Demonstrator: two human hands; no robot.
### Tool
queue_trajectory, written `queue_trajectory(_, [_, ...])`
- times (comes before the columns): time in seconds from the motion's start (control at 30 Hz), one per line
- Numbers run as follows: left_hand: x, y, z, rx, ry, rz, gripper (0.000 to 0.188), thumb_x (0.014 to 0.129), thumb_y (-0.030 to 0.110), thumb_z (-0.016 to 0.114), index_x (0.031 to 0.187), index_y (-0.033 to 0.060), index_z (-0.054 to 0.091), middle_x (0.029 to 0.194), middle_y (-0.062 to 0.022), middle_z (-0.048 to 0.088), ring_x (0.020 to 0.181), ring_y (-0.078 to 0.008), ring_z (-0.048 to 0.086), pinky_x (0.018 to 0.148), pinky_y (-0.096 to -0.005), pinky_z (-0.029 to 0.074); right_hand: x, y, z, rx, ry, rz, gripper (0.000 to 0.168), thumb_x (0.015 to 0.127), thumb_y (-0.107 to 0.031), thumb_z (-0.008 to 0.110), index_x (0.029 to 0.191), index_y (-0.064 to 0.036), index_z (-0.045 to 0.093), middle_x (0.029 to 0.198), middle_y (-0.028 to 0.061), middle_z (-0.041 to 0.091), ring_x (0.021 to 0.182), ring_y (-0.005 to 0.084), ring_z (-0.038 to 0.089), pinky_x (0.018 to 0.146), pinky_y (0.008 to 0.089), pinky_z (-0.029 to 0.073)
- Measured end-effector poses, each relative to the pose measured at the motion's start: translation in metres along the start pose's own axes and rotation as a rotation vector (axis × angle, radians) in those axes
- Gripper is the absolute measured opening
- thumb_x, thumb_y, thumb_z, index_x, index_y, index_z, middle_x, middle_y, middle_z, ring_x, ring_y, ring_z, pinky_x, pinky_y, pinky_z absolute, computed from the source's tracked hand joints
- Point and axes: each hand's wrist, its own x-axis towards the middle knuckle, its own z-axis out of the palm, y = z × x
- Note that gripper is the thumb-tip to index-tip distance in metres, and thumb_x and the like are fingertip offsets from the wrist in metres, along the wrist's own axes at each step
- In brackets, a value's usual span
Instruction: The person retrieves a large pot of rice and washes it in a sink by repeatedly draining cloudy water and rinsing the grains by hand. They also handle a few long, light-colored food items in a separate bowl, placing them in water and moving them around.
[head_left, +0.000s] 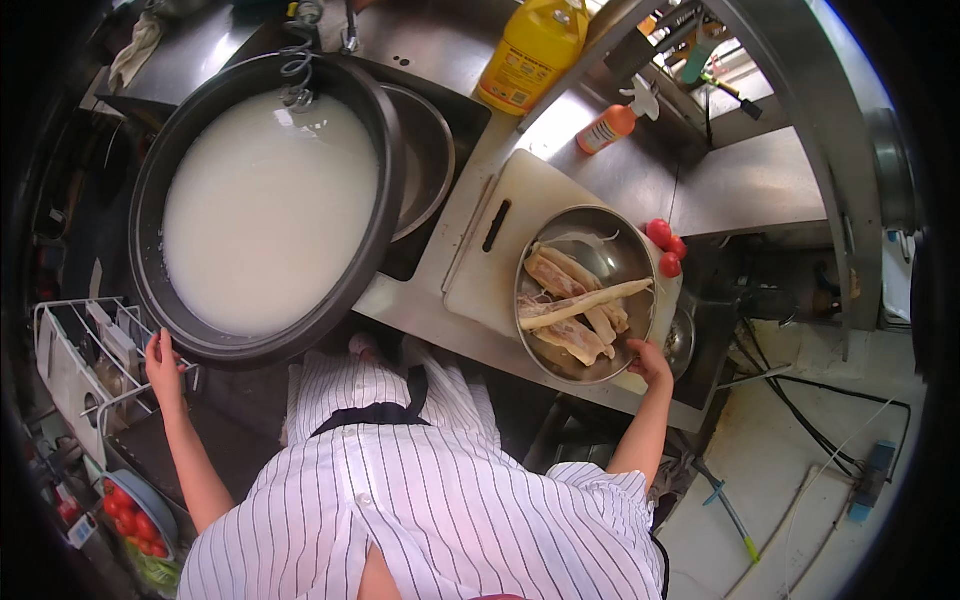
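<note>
My right hand (651, 364) grips the lower right rim of a stainless steel bowl (574, 225). Several strips of raw, pale, fatty meat (566, 330) lie in that bowl, one long strip across the others. Under the bowl is a white plastic cutting board (487, 281) with a slot handle. At the left, my left hand (163, 367) is beside the lower left rim of a large dark basin (386, 195), fingers apart and nothing seen in them. Whether it touches the basin is unclear. Cloudy white liquid (262, 225) fills much of the basin.
A coiled spring faucet (298, 67) hangs over the basin. Another metal bowl (431, 165) sits partly behind it. Beyond the board stand a yellow jug (529, 56) and an orange spray bottle (607, 129). Three tomatoes (670, 262) rest by the board; a white wire rack (105, 360) is at left.
</note>
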Motion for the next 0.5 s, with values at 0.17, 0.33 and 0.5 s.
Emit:
queue_trajectory(0.17, [-0.024,0.023,0.029,-0.275,-0.018,-0.247,0.057,0.075,0.031,0.060,0.116,-0.0001,0.034,0.086,-0.0058,0.054,0.063,-0.0115,0.051,0.048,-0.0251,0.039,0.017,0.024,0.009,0.327,-0.173,-0.008,0.024,0.071,-0.007,0.052,0.095,0.000,0.050,0.073,0.0080,0.055,0.055,0.0167,0.053,0.044,0.0275,0.040])
queue_trajectory(0.33, [0.012,-0.023,0.032,-0.353,0.226,-0.058,0.038,0.075,0.020,0.059,0.101,-0.0051,0.047,0.090,-0.0097,0.055,0.080,-0.0170,0.052,0.064,-0.0281,0.043,-0.004,-0.036,0.040,0.209,-0.172,-0.262,0.021,0.067,-0.004,0.051,0.088,-0.001,0.053,0.070,0.0049,0.054,0.054,0.0143,0.052,0.042,0.0250,0.037])
queue_trajectory(0.5, [0.022,-0.015,0.029,-0.406,0.206,-0.050,0.038,0.074,0.018,0.059,0.101,-0.0065,0.049,0.093,-0.0098,0.055,0.081,-0.0167,0.052,0.071,-0.0268,0.042,0.010,-0.111,0.090,0.086,-0.244,-0.393,0.017,0.067,-0.008,0.050,0.081,0.000,0.053,0.064,0.0066,0.053,0.049,0.0150,0.049,0.039,0.0273,0.037])
